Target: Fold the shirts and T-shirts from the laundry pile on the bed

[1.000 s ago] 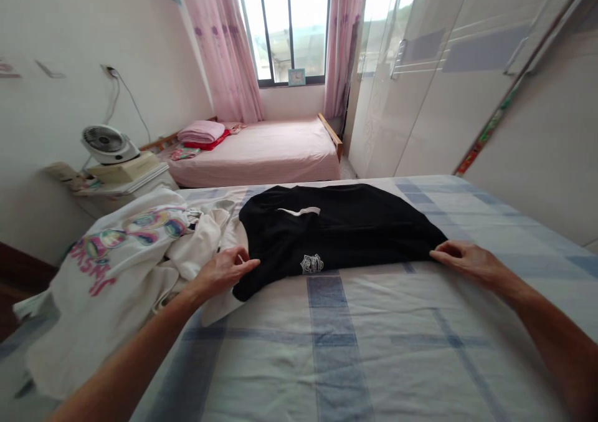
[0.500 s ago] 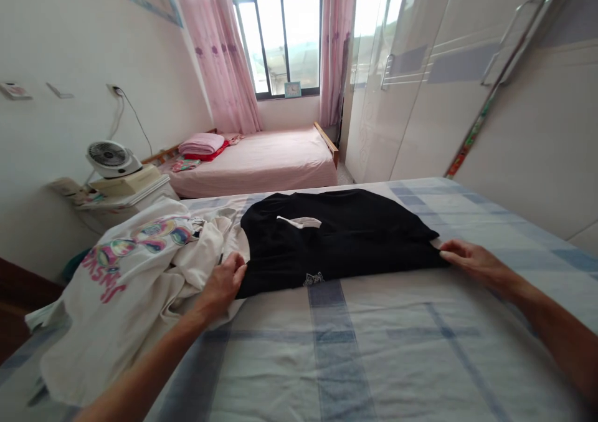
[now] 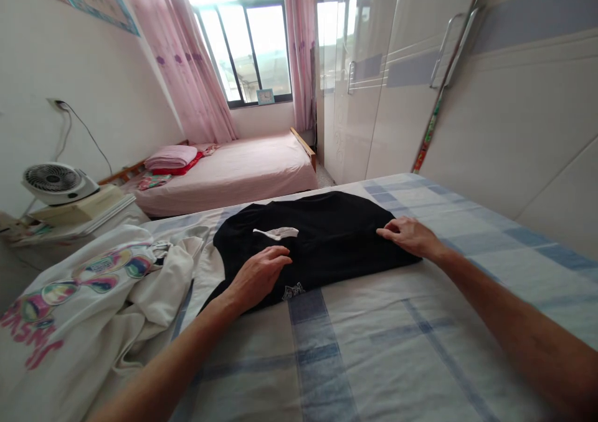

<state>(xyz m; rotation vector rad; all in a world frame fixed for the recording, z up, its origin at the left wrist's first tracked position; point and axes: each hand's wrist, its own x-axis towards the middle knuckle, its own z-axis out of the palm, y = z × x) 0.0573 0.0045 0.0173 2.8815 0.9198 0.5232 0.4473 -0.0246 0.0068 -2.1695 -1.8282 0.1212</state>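
A folded black garment (image 3: 327, 229) with a white drawstring and a small white logo lies on a blue-and-white checked bed sheet (image 3: 374, 347). My left hand (image 3: 259, 274) rests flat on the garment's near left part, fingers stretched out. My right hand (image 3: 408, 235) lies on its right end, fingers spread and pressing the cloth. Neither hand holds anything.
A white shirt with pink print (image 3: 70, 310) is heaped at the left of the bed. Beyond stand a white fan (image 3: 53, 182) on a side table, a pink bed (image 3: 233, 169) under the window, and a wardrobe (image 3: 420, 98) along the right.
Both hands have moved from the garment's outer edges inward onto its top. The view has shifted rightward.
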